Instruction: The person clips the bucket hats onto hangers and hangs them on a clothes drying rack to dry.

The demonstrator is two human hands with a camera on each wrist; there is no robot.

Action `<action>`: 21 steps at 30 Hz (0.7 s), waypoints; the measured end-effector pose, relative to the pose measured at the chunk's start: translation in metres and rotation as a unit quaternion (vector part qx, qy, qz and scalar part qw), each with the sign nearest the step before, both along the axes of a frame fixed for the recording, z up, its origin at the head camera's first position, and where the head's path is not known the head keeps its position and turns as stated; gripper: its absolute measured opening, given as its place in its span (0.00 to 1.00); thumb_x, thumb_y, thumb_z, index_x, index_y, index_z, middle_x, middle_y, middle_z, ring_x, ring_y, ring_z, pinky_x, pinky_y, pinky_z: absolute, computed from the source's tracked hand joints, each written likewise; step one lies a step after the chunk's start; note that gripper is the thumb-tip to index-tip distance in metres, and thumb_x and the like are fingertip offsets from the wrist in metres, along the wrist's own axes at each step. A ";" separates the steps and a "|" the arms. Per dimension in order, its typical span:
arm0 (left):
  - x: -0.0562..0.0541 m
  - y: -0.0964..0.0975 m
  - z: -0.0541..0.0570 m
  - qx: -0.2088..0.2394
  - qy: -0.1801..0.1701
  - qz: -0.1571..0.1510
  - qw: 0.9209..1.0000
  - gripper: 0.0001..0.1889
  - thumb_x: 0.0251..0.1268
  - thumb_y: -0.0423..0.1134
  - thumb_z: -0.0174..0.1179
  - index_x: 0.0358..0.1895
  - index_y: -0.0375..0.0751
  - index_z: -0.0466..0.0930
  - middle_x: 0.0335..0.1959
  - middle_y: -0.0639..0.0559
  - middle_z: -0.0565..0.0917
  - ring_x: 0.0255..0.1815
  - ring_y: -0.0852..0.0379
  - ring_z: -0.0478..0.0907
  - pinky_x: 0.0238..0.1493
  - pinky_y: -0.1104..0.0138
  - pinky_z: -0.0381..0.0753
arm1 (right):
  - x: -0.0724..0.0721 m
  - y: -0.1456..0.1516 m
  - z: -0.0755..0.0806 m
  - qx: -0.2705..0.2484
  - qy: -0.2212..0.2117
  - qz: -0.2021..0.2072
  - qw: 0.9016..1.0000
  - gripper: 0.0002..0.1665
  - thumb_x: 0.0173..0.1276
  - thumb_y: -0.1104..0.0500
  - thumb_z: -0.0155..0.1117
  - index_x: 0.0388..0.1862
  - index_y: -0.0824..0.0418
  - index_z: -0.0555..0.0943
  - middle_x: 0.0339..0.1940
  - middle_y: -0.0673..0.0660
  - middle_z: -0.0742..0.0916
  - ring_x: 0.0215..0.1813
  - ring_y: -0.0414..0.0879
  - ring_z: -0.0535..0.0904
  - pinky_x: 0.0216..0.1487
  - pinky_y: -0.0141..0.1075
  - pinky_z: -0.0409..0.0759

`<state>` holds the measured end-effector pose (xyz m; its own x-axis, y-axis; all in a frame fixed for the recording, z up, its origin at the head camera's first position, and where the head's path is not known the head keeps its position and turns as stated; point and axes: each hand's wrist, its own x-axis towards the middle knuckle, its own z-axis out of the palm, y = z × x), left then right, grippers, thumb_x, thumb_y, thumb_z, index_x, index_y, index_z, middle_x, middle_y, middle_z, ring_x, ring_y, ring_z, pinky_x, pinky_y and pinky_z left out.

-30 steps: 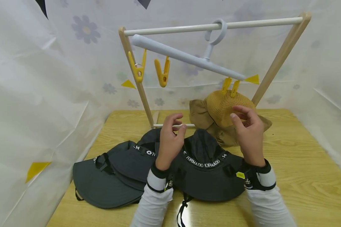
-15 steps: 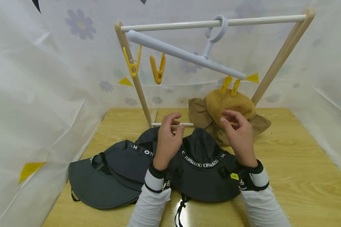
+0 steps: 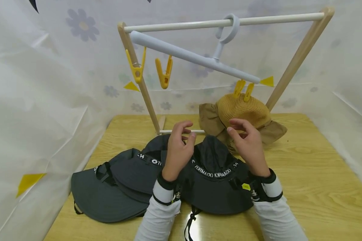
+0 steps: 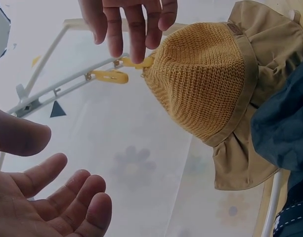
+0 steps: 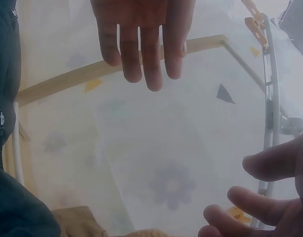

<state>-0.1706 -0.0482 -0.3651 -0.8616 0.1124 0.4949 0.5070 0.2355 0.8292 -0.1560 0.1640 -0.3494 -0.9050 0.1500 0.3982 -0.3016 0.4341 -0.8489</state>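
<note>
White sleeves (image 3: 159, 219) (image 3: 280, 219) reach forward, both hands (image 3: 179, 150) (image 3: 249, 147) apart, fingers (image 3: 242, 123) loosely bent.

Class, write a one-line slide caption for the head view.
The left hand and right hand, both empty, hover above dark wide-brimmed hats; a tan sun hat is clipped to a tilted hanger.

Light grey sleeves (image 3: 158, 221) meet black wrist straps (image 3: 259, 186) (a small yellow tag (image 3: 245, 186) marks the right one).
</note>
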 end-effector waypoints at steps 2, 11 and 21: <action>0.001 0.001 0.000 -0.002 -0.001 0.000 1.000 0.17 0.74 0.34 0.54 0.63 0.41 0.74 0.62 0.44 0.75 0.55 0.46 0.77 0.53 0.55 0.79 | 0.001 -0.001 0.001 0.003 0.000 0.007 1.000 0.19 0.74 0.57 0.60 0.59 0.63 0.79 0.50 0.50 0.83 0.49 0.28 0.75 0.48 0.23 0.74; 0.003 0.003 0.001 -0.016 0.001 0.004 1.000 0.17 0.73 0.34 0.55 0.63 0.41 0.74 0.63 0.44 0.75 0.56 0.43 0.78 0.53 0.55 0.80 | -0.001 -0.002 -0.001 0.010 -0.016 0.037 0.999 0.19 0.75 0.58 0.59 0.61 0.65 0.77 0.59 0.63 0.82 0.55 0.41 0.76 0.50 0.17 0.73; 0.000 0.004 -0.003 -0.041 -0.027 0.004 0.999 0.17 0.73 0.36 0.55 0.63 0.43 0.73 0.63 0.46 0.75 0.56 0.46 0.78 0.54 0.51 0.80 | -0.008 0.001 -0.009 0.027 -0.057 0.053 0.997 0.23 0.76 0.55 0.57 0.64 0.66 0.75 0.63 0.64 0.80 0.62 0.57 0.76 0.56 0.32 0.74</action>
